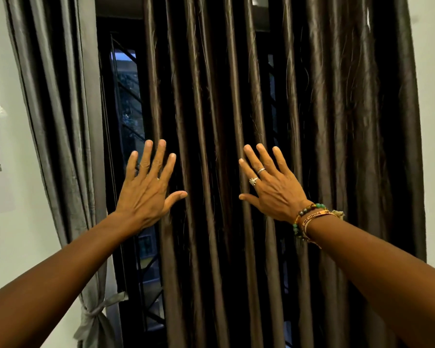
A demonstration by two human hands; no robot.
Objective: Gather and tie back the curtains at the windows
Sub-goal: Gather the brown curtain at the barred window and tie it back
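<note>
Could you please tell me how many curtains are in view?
2: a grey curtain at the left, tied low down, and a dark brown curtain hanging loose over the window; others may lie outside the frame.

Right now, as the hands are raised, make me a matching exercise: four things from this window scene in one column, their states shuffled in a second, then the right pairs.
Column one
1. grey curtain
2. brown curtain
3. left hand
4. right hand

Column two
A. open, with two rings and bracelets at the wrist
B. gathered at the side, tied low with a knot
C. hangs spread in folds across the window
D. open, fingers spread, wrist bare

Pairs: 1-B, 2-C, 3-D, 4-A
</note>
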